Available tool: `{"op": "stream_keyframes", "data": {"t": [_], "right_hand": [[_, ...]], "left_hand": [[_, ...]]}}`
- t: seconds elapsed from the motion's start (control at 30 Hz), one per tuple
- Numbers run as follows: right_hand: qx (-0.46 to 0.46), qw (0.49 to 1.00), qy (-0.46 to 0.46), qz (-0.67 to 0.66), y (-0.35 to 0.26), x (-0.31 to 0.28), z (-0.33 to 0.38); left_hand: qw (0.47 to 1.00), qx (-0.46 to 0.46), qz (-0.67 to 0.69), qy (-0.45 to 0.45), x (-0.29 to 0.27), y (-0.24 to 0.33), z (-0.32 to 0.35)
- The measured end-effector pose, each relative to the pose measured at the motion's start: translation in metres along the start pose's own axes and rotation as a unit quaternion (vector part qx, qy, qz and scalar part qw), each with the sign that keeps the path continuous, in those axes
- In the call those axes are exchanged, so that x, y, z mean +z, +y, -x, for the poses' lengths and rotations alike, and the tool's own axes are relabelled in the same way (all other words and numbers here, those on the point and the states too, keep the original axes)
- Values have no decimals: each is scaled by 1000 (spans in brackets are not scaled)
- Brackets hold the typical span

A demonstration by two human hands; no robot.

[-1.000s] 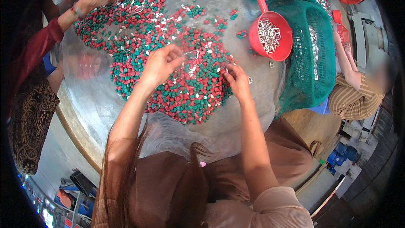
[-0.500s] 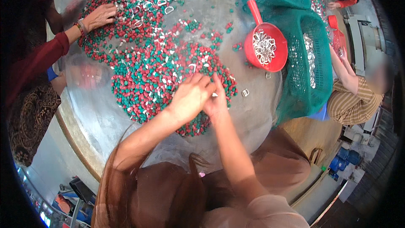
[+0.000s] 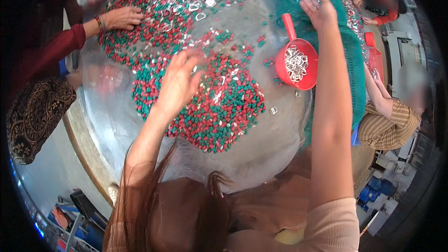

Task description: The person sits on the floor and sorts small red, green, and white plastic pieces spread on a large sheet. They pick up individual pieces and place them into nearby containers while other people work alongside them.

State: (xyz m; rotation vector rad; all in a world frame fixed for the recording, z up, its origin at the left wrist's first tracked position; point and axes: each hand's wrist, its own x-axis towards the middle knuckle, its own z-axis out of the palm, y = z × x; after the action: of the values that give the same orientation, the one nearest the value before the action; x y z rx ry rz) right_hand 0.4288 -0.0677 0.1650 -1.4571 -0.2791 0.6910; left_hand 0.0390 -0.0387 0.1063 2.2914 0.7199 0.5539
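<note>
Spreading across a broad, dull-shining round metal tray (image 3: pixel 116 130) is a heap of small red and green plastic beads (image 3: pixel 224 107), pebble-like and mixed with bent silvery metal clips (image 3: pixel 200 16). The person's left hand (image 3: pixel 179 81) rests on the near heap, fingers loosely splayed and blurred, so whether it pinches anything cannot be told. The right hand (image 3: pixel 319 9) is raised well apart from it, over the green mesh netting (image 3: pixel 354 65) at the tray's far right; its palm is open, fingers slightly curled, nothing visibly in it. Just beside that forearm sits a round red plastic scoop (image 3: pixel 297 67) with a short straight handle, filled with shiny metal clips. One loose clip (image 3: pixel 273 110) lies on bare metal below it.

At the far left a co-worker's hand (image 3: pixel 122 17), beaded bracelet at the wrist and dark red sleeve behind, lies flat on the beads. A second red scoop (image 3: pixel 373 53), flatter and ribbed, lies on the netting at the right, near a person in a striped shirt (image 3: pixel 387 123) who is partly cut off by the arm. Blue boxy packages (image 3: pixel 378 189) sit at the lower right, too small to make out. Long brown hair (image 3: pixel 140 196) hides the tray's near rim.
</note>
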Motion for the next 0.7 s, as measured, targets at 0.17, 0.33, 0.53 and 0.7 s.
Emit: {"op": "stream_keyframes", "data": {"t": [0.17,0.33,0.53,0.7], "right_hand": [[-32,833,-269,482,132,21,145],[-37,803,-177,568,185,33,201],[-136,918,-13,371,127,-34,157],[-234,724,171,626,85,-115,106]], "left_hand": [[996,-82,26,31,-16,-29,6],[994,-98,23,44,-24,-56,15],[976,-207,31,57,-24,-88,28],[965,-257,13,45,-16,-121,34]]}}
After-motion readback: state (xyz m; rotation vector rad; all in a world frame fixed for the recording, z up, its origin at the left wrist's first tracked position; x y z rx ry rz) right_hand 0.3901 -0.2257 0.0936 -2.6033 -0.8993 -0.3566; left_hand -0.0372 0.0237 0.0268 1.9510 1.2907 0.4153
